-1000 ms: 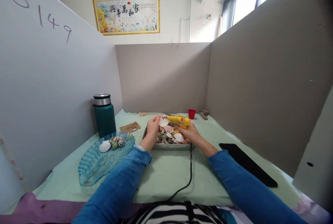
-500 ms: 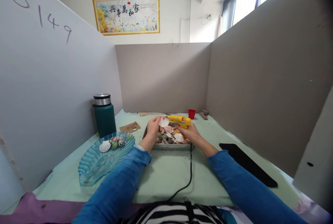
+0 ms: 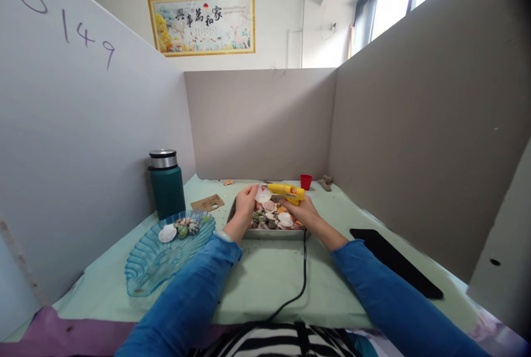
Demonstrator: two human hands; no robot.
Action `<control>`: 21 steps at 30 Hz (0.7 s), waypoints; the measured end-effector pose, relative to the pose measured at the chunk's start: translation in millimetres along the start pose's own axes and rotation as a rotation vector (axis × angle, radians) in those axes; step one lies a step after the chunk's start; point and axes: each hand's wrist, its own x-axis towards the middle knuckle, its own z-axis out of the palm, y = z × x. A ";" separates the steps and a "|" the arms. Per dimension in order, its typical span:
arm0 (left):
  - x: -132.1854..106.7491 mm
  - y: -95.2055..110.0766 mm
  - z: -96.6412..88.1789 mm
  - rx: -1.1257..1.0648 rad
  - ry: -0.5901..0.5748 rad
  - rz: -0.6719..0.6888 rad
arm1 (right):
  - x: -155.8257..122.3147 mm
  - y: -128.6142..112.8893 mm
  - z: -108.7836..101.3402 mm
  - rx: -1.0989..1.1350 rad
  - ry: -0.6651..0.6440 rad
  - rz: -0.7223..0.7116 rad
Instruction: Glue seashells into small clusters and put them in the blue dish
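Observation:
Between the fingers of my left hand (image 3: 244,206) is a white seashell (image 3: 264,195) with a red mark near its upper edge. My right hand (image 3: 306,212) is wrapped round the grip of a yellow glue gun (image 3: 286,191). Its nozzle points left, close to the shell's upper edge; whether they touch I cannot tell. Below both hands stands a metal tray (image 3: 274,234) filled with mixed shells (image 3: 269,218). A black cord (image 3: 305,268) runs from the gun over the front of the table.
To the left lies a blue shell-shaped glass dish (image 3: 153,260) with several shells, beside a green bottle (image 3: 166,191) and a piece of brown card (image 3: 208,203). At the back are a red cup (image 3: 306,182) and a brown lump (image 3: 326,182). A black flat slab (image 3: 394,260) lies right. Partitions enclose the table.
The white shell in my left hand has tilted and shifted slightly to the right. My right hand and the glue gun stay in place.

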 end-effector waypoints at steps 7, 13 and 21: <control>-0.5 -0.7 0.4 0.017 -0.001 0.028 | -3.7 -4.9 -0.8 0.015 0.015 -0.002; -1.6 -0.2 0.5 0.036 -0.018 0.049 | -2.8 -5.0 -0.4 0.048 -0.004 0.000; 0.1 0.2 -0.1 -0.018 -0.008 -0.012 | -1.0 -2.8 -0.6 0.011 0.006 0.018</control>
